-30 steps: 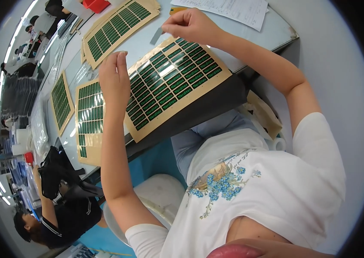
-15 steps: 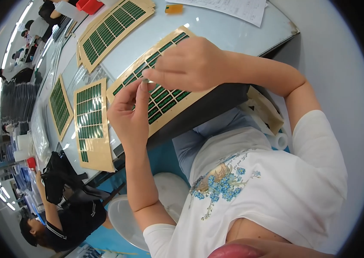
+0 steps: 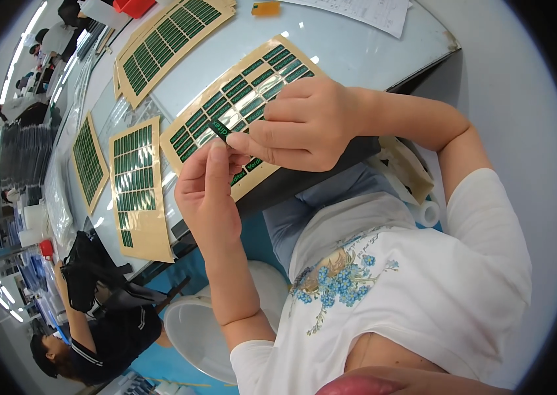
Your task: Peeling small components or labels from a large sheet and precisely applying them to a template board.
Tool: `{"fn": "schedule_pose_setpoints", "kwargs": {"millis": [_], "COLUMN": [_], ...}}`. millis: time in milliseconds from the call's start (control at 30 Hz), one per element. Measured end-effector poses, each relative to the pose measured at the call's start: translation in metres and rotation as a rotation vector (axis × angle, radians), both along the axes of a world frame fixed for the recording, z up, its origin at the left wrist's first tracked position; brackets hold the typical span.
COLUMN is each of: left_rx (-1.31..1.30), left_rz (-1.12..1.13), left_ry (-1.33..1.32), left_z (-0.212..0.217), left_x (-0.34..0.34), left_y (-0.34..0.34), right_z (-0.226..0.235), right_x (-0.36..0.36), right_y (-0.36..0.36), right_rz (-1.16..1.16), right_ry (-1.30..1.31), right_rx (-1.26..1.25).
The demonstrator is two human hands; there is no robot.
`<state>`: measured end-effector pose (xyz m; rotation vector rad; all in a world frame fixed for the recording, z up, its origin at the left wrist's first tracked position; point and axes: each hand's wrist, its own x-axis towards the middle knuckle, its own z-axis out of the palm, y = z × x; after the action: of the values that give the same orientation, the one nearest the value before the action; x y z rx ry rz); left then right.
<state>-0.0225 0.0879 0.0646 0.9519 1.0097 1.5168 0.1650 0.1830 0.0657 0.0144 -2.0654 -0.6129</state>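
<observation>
A small dark green rectangular label sticks up between my fingertips, above a tan backing sheet with rows of green labels. My right hand is closed, its thumb and finger pinching the label's lower end. My left hand is also closed, its thumb and fingertips pressed together at that same end. My fingers partly hide where the label is gripped. Some places in the sheet's rows look pale or shiny. Both hands cover part of the sheet's near right side.
More label sheets lie to the left, with a stack farther back. An orange piece and a written paper lie on the glossy table. A person in dark clothes works at lower left, beside a black bag.
My hands have moved slightly down and right. The label, hardly visible before between my fingertips, now shows its dark green face. My right hand has turned and uncovered more of the sheet's far rows.
</observation>
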Motion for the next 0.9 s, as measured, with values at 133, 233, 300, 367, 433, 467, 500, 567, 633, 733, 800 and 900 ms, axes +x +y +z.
{"fn": "schedule_pose_setpoints", "kwargs": {"millis": [133, 233, 300, 367, 433, 467, 500, 567, 633, 733, 800, 900], "left_rx": [0.025, 0.015, 0.01, -0.039, -0.045, -0.043, -0.031, -0.045, -0.054, -0.069, -0.063, -0.066], "left_rz": [0.018, 0.013, 0.004, 0.029, 0.01, -0.005, -0.021, -0.037, -0.052, -0.077, -0.117, -0.116], "left_ry": [0.041, 0.05, 0.068, 0.145, 0.231, 0.32, 0.327, 0.334, 0.341, 0.297, 0.283, 0.269], "left_z": [-0.001, -0.007, -0.008, -0.002, 0.002, 0.003, 0.003, 0.005, 0.006, 0.005, 0.004, 0.006], "left_x": [0.001, -0.004, -0.005, -0.002, 0.002, 0.003, 0.004, 0.004, 0.005, 0.005, 0.004, 0.003], "left_y": [-0.001, -0.001, -0.001, -0.005, -0.007, -0.008, -0.009, -0.011, -0.012, -0.013, -0.014, -0.01], "right_z": [-0.002, -0.003, -0.003, 0.002, 0.013, 0.018, 0.021, 0.021, 0.023, 0.021, 0.013, 0.016], "right_x": [0.0, 0.001, 0.002, -0.001, 0.001, 0.002, 0.003, 0.004, 0.007, 0.008, 0.007, 0.006], "right_y": [-0.004, -0.003, 0.001, 0.003, 0.001, 0.0, 0.003, 0.002, 0.001, 0.002, 0.004, 0.007], "right_rz": [0.021, 0.052, 0.081, 0.131, 0.113, 0.097, 0.127, 0.204, 0.284, 0.315, 0.39, 0.312], "right_ry": [-0.024, -0.055, -0.074, 0.035, 0.003, -0.029, -0.108, -0.121, -0.133, -0.166, -0.106, -0.118], "right_rx": [-0.012, -0.067, -0.119, -0.53, -0.83, -1.124, -1.263, -1.394, -1.519, -1.604, -1.749, -1.931]}}
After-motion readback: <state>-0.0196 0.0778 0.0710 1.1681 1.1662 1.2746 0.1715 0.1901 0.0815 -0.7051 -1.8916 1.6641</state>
